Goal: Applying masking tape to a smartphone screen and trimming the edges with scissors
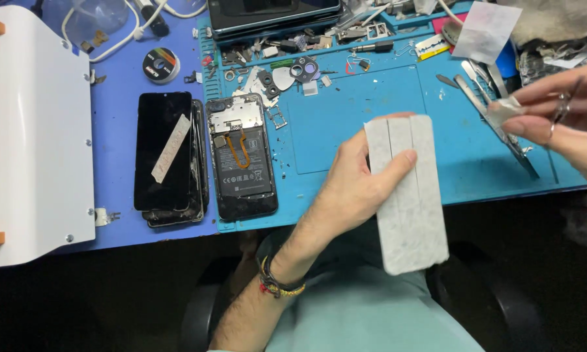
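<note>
**Cutting strips from a grey adhesive sheet beside an opened phone**

The person's left hand point(355, 179) grips a grey strip sheet point(407, 195) from its left edge, thumb across the front and fingers behind, holding it upright in the air over the near edge of the blue work mat point(346, 124). The sheet is scored into three long bands. The right hand point(557, 114) is closed around small scissors point(563, 107), and its fingertips also pinch a small pale scrap point(504, 111); whether that scrap came off the sheet I cannot tell, as the hand is partly out of frame.

Well to the left on the mat lies the opened phone point(242, 156), back off, battery and orange flex showing. Just beside it, on the darker blue surface, a black screen panel point(163, 153) carries one loose pale strip point(171, 148) lying slantwise across it.

To do this cleanly, I would judge that the sheet wants holding taut and flat, the thumb kept clear of the band to be cut. The blades should follow a scored line rather than wander across it. Fingertips ought to stay off any sticky face. The clutter of screws and brackets point(267, 65) at the far side of the mat is worth keeping any cut strip away from, since grit would spoil the bond.
</note>
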